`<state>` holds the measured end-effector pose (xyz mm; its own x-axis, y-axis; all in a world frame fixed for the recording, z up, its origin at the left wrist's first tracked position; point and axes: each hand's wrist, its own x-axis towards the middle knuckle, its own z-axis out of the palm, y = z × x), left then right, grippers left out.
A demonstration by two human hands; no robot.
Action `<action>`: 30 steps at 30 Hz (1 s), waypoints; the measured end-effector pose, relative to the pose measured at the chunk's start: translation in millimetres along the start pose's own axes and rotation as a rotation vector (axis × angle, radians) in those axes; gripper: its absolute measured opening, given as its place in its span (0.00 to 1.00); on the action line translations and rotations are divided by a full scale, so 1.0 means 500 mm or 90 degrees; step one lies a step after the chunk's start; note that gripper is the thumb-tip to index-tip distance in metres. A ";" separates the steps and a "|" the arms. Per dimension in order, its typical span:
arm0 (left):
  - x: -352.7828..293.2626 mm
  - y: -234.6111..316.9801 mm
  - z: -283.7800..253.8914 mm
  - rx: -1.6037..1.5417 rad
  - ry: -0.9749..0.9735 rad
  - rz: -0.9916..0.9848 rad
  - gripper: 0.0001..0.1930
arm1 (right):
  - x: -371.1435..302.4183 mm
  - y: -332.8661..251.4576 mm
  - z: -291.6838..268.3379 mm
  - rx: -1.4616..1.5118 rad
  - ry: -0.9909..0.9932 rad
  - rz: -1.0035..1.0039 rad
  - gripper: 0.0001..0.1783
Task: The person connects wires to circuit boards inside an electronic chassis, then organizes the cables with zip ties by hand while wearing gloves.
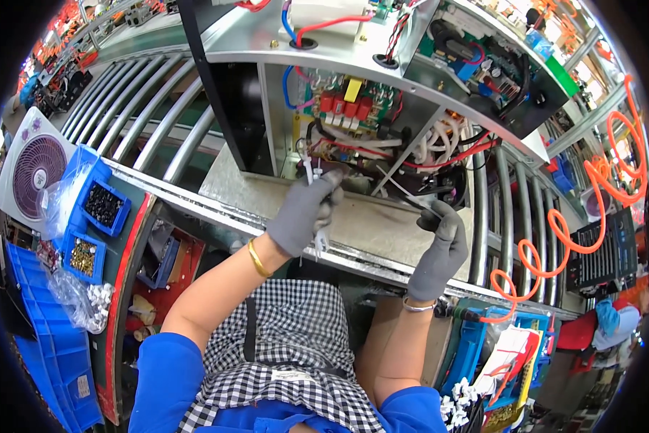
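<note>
Both my hands wear grey gloves. My left hand [304, 211] is closed around a few white plastic cable ties [310, 172], which stick out above and below the fist. My right hand [440, 249] pinches the end of a thin white cable tie [404, 190] that slants up and left toward the open front of a metal cabinet [266, 119]. Inside the cabinet, a green circuit board [328, 101] carries red and yellow parts, with red and black wires [346, 148] below it. A bundle of white wires [440, 141] hangs in the right compartment.
The cabinet stands on a metal plate [230, 184] over a roller conveyor [151, 119]. Blue bins [108, 206] of small screws and a fan [39, 169] stand at left. An orange coiled air hose [548, 270] hangs at right, above a blue tray [468, 346].
</note>
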<state>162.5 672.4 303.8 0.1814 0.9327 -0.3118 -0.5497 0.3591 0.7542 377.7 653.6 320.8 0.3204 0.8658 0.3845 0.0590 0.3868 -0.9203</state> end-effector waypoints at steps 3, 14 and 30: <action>0.014 0.033 0.066 0.112 0.068 0.156 0.11 | 0.020 -0.012 0.004 -0.040 0.031 -0.084 0.25; 0.136 0.036 0.097 0.244 0.088 0.233 0.17 | 0.106 -0.065 0.024 -0.220 -0.053 -0.243 0.16; 0.123 0.051 0.114 0.418 0.099 0.217 0.20 | 0.172 -0.078 0.055 -0.439 -0.158 -0.390 0.10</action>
<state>206.3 740.9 336.9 -0.0552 0.9976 -0.0410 0.0531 0.0440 0.9976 376.9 721.6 391.5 -0.1560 0.6483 0.7452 0.7192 0.5917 -0.3643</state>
